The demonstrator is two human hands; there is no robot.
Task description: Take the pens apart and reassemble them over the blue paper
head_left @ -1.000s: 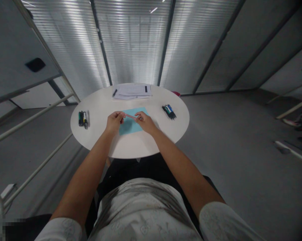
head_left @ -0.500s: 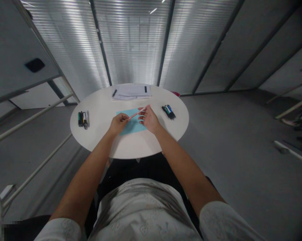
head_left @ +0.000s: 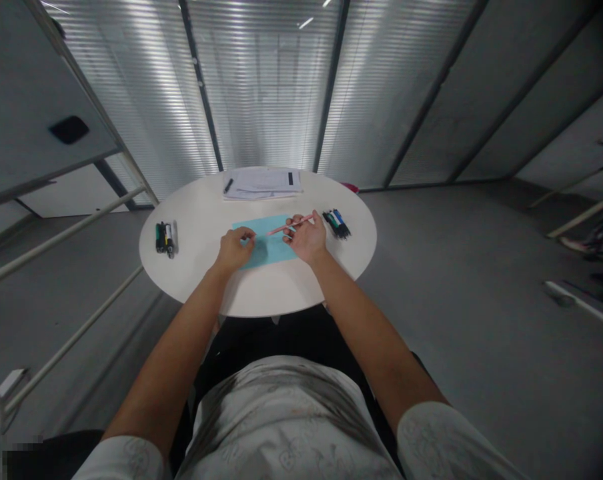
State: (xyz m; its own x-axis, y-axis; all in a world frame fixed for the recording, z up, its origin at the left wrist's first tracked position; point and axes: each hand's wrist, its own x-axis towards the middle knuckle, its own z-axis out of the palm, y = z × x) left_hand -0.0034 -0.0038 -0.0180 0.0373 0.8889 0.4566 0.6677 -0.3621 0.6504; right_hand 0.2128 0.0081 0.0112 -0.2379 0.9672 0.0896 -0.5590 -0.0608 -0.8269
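Note:
A slim pink pen [head_left: 276,230] slants across the fingers of my right hand [head_left: 309,239], palm turned up, its tip pointing left. My left hand [head_left: 235,249] is just left of that tip, apart from it, with thumb and fingertips curled together in a pinch. Whether something small sits in that pinch is too hard to see. Beneath both hands lies a light blue sheet [head_left: 266,257] on the round white table [head_left: 196,273], partly covered by my fingers.
Several markers [head_left: 164,239] lie at the table's left, and several more pens [head_left: 337,224] near its right edge. White papers [head_left: 261,181] with dark items on them rest at the back. A whiteboard frame [head_left: 106,133] stands at left; window blinds [head_left: 266,87] are beyond.
My right hand has moved right with the pink pen and turned palm up. The pen has come away from my left hand, which stays about where it was.

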